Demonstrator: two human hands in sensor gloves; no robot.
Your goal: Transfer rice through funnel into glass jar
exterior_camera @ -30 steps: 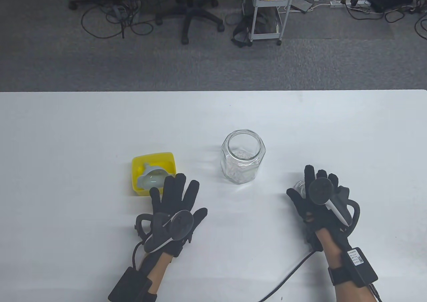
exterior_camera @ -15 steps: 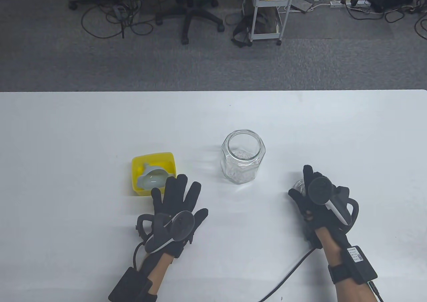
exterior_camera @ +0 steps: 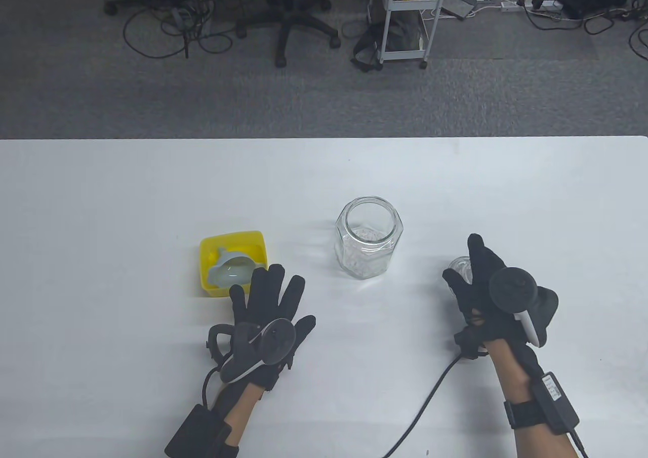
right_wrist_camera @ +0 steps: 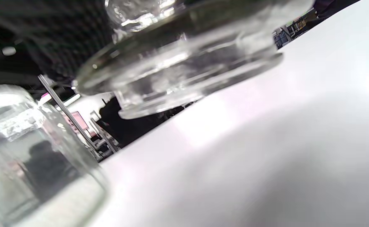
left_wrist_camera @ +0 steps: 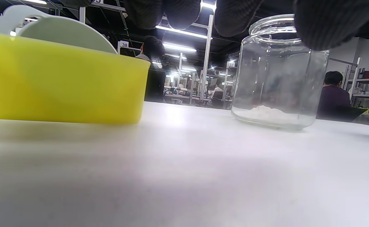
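Observation:
An open glass jar (exterior_camera: pixel 368 238) stands mid-table with a layer of rice at its bottom; it also shows in the left wrist view (left_wrist_camera: pixel 279 72). A pale funnel (exterior_camera: pixel 230 269) lies in a yellow tub (exterior_camera: pixel 232 240) to the jar's left. My left hand (exterior_camera: pixel 268 288) lies flat on the table with fingers spread, just in front of the tub, holding nothing. My right hand (exterior_camera: pixel 463 273) grips a glass lid (exterior_camera: pixel 459 267) to the right of the jar. In the right wrist view the lid (right_wrist_camera: pixel 178 63) is tilted and off the table, with the jar (right_wrist_camera: pixel 30 151) beside it.
The white table (exterior_camera: pixel 152 184) reaches a far edge with carpeted floor beyond. An office chair (exterior_camera: pixel 288 17) and a wheeled cart (exterior_camera: pixel 405 23) stand past it. A black cable (exterior_camera: pixel 430 407) runs from my right wrist across the table's front.
My right hand has closed on the glass lid, turned at the wrist, and shifted slightly right, tilting the lid up from the table. My left hand has not moved.

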